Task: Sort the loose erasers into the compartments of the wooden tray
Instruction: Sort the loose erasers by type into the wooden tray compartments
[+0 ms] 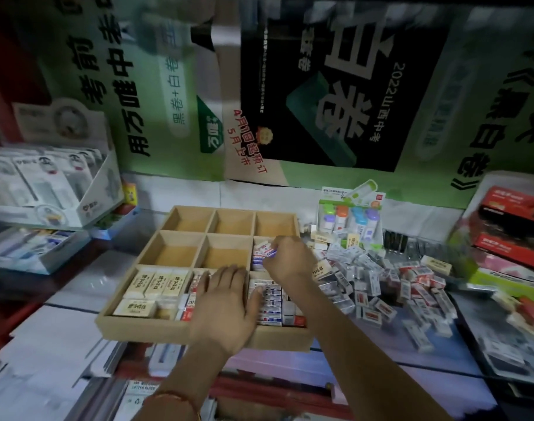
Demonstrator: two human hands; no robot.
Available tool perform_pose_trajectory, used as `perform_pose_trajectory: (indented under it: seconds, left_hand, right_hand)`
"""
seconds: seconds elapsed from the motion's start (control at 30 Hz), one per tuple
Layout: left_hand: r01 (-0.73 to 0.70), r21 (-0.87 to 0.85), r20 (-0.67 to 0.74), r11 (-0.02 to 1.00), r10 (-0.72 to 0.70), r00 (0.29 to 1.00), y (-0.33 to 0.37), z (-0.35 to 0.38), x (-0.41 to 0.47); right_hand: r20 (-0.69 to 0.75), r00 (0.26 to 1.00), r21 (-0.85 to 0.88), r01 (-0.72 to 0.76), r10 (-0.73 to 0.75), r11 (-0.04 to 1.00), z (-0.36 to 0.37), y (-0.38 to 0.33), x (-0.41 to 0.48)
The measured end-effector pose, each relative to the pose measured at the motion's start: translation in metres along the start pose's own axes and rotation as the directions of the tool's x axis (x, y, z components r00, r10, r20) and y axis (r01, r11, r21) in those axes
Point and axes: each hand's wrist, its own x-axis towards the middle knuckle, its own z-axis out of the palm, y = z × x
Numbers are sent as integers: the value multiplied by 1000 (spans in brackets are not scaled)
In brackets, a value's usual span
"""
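A wooden tray (168,326) with a three-by-three grid of compartments sits in the middle of the shelf. Cream erasers (156,284) fill its near left compartment, and red-and-white ones lie in the near middle. My left hand (226,308) rests flat with straight fingers over the near middle and near right compartments. My right hand (290,258) reaches over the middle right compartment and pinches a small blue-and-white eraser (270,252) above others lying there. A heap of loose erasers (381,284) lies right of the tray.
A display box of white packs (46,189) stands at the left. A pack of coloured correction tapes (350,220) leans behind the heap. Red and green boxes (508,238) are stacked at the right. Posters cover the back wall. Paper stacks (46,344) lie in front.
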Motion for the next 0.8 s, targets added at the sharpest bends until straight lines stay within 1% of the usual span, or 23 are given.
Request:
perform_pose_trajectory:
  seconds: [0.03, 0.1, 0.17, 0.27, 0.33, 0.4, 0.5, 0.63, 0.7, 0.8]
  left_hand:
    - [-3, 3, 12, 1000, 3, 1000, -1, 1, -1]
    - [0, 13, 39, 1000, -1, 999, -2, 2, 0]
    - [9, 26, 38, 1000, -10, 999, -2, 3, 1]
    - [4, 57, 29, 998, -6, 1000, -1, 4, 1]
    - [1, 27, 42, 1000, -2, 999, 0, 3, 0]
    - [-4, 16, 29, 1000, 3, 1000, -1, 4, 0]
    - [-2, 33, 27, 999, 1, 1000, 0, 1, 1]
    - [-3, 43, 30, 999, 1, 1000, 1, -1, -1]
    - [4, 37, 27, 999, -5, 1000, -1, 1, 0]
    - [-10, 54, 31, 999, 9, 999, -3, 6, 1]
  right_hand:
    - [-21, 1000, -46, -9, 8, 999, -1, 2, 0]
    - [-17, 1000, -106, -23, 21, 994, -1, 2, 0]
    - [-10, 999, -109, -44, 44, 993, 0, 2, 0]
    - [-49, 995, -84, -95, 91, 992, -1, 3, 1]
    - [-65, 991, -79, -120, 115, 990, 0, 5, 1]
    - [-28, 994, -92, -108, 106, 990, 2, 5, -1]
    - [79, 993, -56, -82, 86, 995, 0, 2, 3]
    - [99, 994, -31, -39, 42, 999, -1, 7, 7]
    - [106, 994, 12, 10, -11, 1000, -2, 11, 7]
    - [69, 996, 239, 41, -59, 970, -9, 22, 3]
